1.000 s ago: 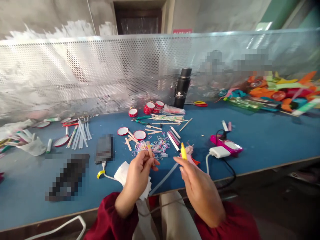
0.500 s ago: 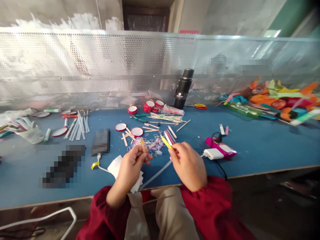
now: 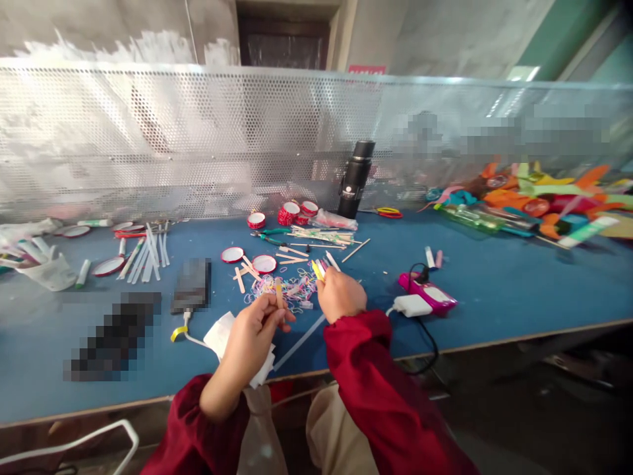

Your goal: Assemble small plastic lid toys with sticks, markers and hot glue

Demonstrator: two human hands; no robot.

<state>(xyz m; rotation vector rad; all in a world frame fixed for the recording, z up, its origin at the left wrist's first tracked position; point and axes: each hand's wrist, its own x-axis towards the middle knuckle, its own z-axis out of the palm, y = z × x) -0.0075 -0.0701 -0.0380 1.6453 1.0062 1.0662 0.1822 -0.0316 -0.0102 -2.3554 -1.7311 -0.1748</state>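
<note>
My left hand (image 3: 254,330) is closed in a pinch on a small wooden stick (image 3: 279,294), held upright above the near table edge. My right hand (image 3: 340,294) has its fingers curled around a yellow marker (image 3: 315,269) and reaches forward over the blue table (image 3: 494,284). It hovers by a few white and pink markers (image 3: 330,262). A heap of small coloured rubber bands (image 3: 289,289) lies just beyond both hands. A long clear tube (image 3: 299,342) runs under my right wrist.
Red-rimmed round lids (image 3: 264,264), flat wooden sticks (image 3: 239,280), pliers (image 3: 270,233) and a black flask (image 3: 353,178) lie further back. A white charger (image 3: 413,305) and pink device (image 3: 430,293) sit right. White sticks (image 3: 148,247) lie left. A perforated metal screen (image 3: 198,138) bounds the rear.
My right hand has moved forward and left with the yellow marker, from near the table edge to the markers beyond the rubber bands. My left hand stays pinched on its stick.
</note>
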